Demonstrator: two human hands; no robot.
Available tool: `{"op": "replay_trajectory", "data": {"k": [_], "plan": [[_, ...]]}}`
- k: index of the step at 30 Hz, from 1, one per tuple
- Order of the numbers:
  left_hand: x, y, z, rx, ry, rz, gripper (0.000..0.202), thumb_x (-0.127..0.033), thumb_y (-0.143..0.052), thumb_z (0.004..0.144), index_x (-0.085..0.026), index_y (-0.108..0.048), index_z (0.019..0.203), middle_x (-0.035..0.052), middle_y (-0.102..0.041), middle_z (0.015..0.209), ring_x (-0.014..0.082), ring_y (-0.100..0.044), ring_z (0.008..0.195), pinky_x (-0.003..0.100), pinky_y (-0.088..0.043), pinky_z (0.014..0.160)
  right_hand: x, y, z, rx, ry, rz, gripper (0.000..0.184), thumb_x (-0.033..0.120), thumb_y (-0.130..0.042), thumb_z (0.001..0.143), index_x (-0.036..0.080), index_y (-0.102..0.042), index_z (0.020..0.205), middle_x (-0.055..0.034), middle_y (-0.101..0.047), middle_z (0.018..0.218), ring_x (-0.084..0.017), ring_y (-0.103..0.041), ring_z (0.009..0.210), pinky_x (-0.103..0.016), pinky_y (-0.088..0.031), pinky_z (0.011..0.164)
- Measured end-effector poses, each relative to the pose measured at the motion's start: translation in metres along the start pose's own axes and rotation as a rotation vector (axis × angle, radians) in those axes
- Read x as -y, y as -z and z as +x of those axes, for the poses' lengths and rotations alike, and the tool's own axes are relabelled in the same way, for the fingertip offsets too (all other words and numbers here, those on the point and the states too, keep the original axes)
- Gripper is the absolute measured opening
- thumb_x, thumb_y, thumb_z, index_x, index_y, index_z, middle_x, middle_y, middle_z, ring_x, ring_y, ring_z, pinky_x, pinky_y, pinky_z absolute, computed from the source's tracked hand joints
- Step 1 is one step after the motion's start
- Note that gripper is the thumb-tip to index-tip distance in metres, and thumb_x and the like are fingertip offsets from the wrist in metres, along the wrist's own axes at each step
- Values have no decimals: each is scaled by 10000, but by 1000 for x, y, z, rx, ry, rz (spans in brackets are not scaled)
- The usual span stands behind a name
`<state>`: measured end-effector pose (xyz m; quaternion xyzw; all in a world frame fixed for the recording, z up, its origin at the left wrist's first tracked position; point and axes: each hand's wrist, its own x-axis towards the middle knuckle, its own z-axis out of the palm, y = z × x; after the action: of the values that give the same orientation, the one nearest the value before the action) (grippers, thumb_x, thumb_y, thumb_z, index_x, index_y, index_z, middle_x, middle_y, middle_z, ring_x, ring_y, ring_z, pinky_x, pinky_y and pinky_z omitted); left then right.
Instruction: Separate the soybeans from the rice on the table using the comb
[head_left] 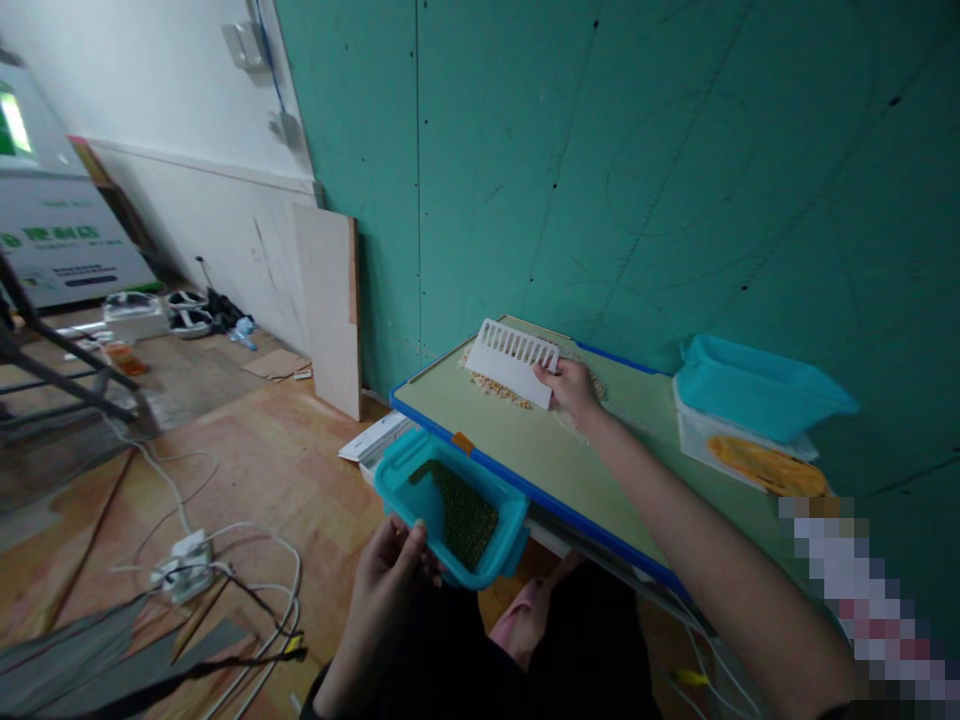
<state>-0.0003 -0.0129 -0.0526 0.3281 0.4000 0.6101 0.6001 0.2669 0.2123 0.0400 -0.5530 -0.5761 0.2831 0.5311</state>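
My left hand (388,580) grips the near edge of a teal plastic container (450,505) that holds dark green beans. The container hangs at the front left edge of a green table with a blue rim (540,495). My right hand (574,388) is closed on a white slotted scraper (511,362), which stands on the far left part of the table. The scraper rests against a scatter of yellowish grains (499,390) on the tabletop.
A second teal container (757,385) sits on a white tray with a yellow heap (765,465) at the table's right. A green wall stands right behind the table. Cables and a power strip (184,565) lie on the wooden floor to the left. A board (326,310) leans against the wall.
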Motion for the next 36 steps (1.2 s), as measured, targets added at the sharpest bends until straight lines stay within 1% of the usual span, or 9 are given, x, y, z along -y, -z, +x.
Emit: {"op": "replay_trajectory", "data": {"k": [5, 8, 14, 18, 23, 29, 33, 36], "plan": [[2, 1, 1, 3, -3, 8, 292, -449, -720, 837, -188, -594, 806, -19, -630, 618, 124, -596, 523, 230, -476, 511, 2, -2, 6, 36, -15, 7, 318, 404, -728, 673, 123, -724, 822, -95, -742, 812, -205, -674, 667, -316, -533, 603], [2, 1, 0, -4, 9, 28, 292, -453, -714, 840, -189, -594, 814, -18, -633, 618, 123, -593, 520, 232, -475, 516, 2, -4, 9, 38, 12, -8, 314, 415, -730, 686, 127, -726, 812, -89, -738, 778, -200, -676, 666, -314, -539, 616], [-3, -4, -1, -15, 23, 20, 331, -479, -757, 785, -188, -601, 797, -19, -620, 605, 125, -572, 506, 238, -470, 503, 1, -6, 10, 41, 78, -51, 304, 436, -745, 700, 141, -728, 774, -66, -728, 715, -215, -689, 701, -323, -555, 643], [-3, -3, -2, 6, 14, 26, 301, -459, -734, 816, -190, -598, 799, -18, -624, 613, 127, -581, 520, 236, -467, 511, -2, -5, 10, 62, 98, -66, 302, 433, -748, 706, 144, -736, 795, -62, -738, 743, -223, -700, 740, -331, -564, 667], [-2, -1, -1, 13, 9, 30, 297, -457, -726, 824, -185, -607, 813, -14, -632, 617, 131, -589, 518, 242, -477, 517, -4, -6, 10, 10, 89, -92, 271, 387, -720, 708, 129, -736, 791, -69, -744, 763, -218, -694, 726, -320, -557, 641], [-5, -4, -2, 9, 0, 31, 300, -458, -736, 813, -186, -612, 798, -14, -632, 602, 130, -586, 507, 236, -473, 509, -1, -9, 5, 88, 80, 1, 276, 366, -727, 711, 132, -750, 856, -77, -762, 851, -220, -708, 785, -342, -570, 710], [-4, -4, -3, -2, 19, 1, 288, -446, -745, 809, -193, -609, 816, -23, -630, 605, 129, -590, 503, 234, -470, 508, 3, -9, 2, 109, 89, -21, 250, 356, -723, 733, 137, -754, 851, -78, -766, 857, -218, -708, 796, -334, -571, 708], [-3, -3, -2, -2, 9, 17, 295, -449, -738, 817, -190, -598, 795, -23, -624, 597, 125, -589, 503, 231, -462, 512, 5, -7, 0, 120, 108, -44, 216, 329, -714, 747, 148, -753, 856, -74, -769, 884, -212, -707, 812, -318, -568, 704]]}}
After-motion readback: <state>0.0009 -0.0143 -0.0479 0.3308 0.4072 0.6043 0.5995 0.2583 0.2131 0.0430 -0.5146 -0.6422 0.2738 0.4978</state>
